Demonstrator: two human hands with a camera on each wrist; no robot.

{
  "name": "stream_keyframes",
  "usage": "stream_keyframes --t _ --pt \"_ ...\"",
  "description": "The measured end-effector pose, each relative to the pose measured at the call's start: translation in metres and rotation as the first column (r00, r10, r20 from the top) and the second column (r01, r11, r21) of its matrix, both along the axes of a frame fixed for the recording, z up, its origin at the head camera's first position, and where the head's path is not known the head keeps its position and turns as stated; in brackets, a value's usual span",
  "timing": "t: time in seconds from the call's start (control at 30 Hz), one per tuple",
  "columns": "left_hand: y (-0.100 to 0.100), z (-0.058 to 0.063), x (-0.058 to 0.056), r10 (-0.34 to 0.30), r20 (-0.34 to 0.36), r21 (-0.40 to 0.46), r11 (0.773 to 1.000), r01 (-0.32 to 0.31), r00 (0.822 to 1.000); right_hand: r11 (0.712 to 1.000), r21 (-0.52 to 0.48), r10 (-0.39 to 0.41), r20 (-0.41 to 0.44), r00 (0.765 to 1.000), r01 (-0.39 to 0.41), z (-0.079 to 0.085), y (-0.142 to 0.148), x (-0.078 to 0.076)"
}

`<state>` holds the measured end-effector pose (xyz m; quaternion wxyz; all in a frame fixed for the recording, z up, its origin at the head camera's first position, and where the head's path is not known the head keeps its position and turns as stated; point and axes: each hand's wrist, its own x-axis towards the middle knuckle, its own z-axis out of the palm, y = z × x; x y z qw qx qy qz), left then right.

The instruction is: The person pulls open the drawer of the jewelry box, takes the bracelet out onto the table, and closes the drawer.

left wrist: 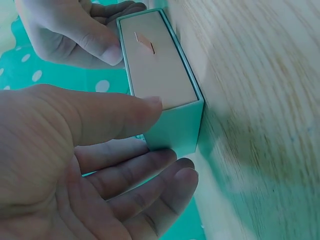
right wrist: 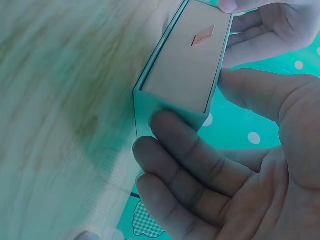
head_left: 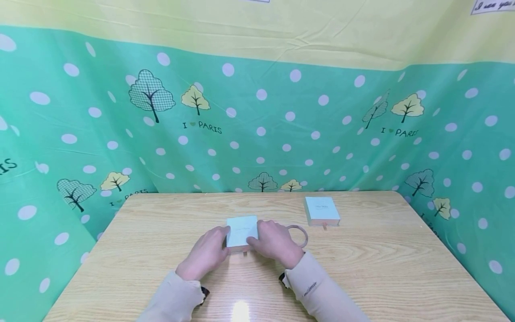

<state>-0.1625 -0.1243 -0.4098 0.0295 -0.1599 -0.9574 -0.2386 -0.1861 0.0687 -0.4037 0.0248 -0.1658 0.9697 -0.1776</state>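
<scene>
A light blue drawer box (head_left: pixel 242 230) with a pale pink front (left wrist: pixel 160 65) lies flat on the table, between both hands. From its front sticks a short pink ribbon tab (right wrist: pixel 203 36). My left hand (head_left: pixel 207 252) holds the box's left side, thumb at the front edge and fingertips along the side wall. On the opposite side my right hand (head_left: pixel 275 241) holds it, the thumb by the top edge and the fingers against the wall. The drawer sits inside its sleeve. Just right of the right hand lies a pinkish ring (head_left: pixel 305 239), partly hidden by that hand.
A second light blue box (head_left: pixel 322 208) of the same kind stands at the back right of the wooden table (head_left: pixel 362 268). Behind the table's far edge hangs a green dotted curtain (head_left: pixel 261 134).
</scene>
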Motion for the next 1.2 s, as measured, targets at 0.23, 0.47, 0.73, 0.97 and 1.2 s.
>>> stream_keyframes --t 0.23,0.47,0.73,0.97,1.2 --pt "-0.0006 -0.0036 -0.001 -0.012 -0.022 -0.007 1.0 0.012 1.0 1.0 -0.013 -0.01 0.005 1.0 0.01 -0.0003 -0.0015 0.001" --pt "-0.0005 -0.005 -0.0009 -0.004 -0.015 -0.003 1.0 0.004 1.0 1.0 -0.017 -0.016 0.023 1.0 0.016 0.0 -0.0024 0.0015" --pt "0.0008 -0.0047 0.0 -0.001 -0.019 -0.004 1.0 0.001 1.0 1.0 -0.023 -0.014 0.029 0.999 0.015 -0.0003 -0.0022 0.0016" --pt "0.002 -0.0044 0.0004 0.002 -0.011 0.001 1.0 -0.002 1.0 1.0 -0.028 -0.011 0.035 0.999 0.012 -0.0005 -0.0023 0.0011" --pt "0.0019 -0.0037 0.0011 0.006 -0.024 0.005 1.0 -0.005 1.0 1.0 -0.025 -0.011 0.038 0.999 0.012 0.0003 -0.0023 0.0018"
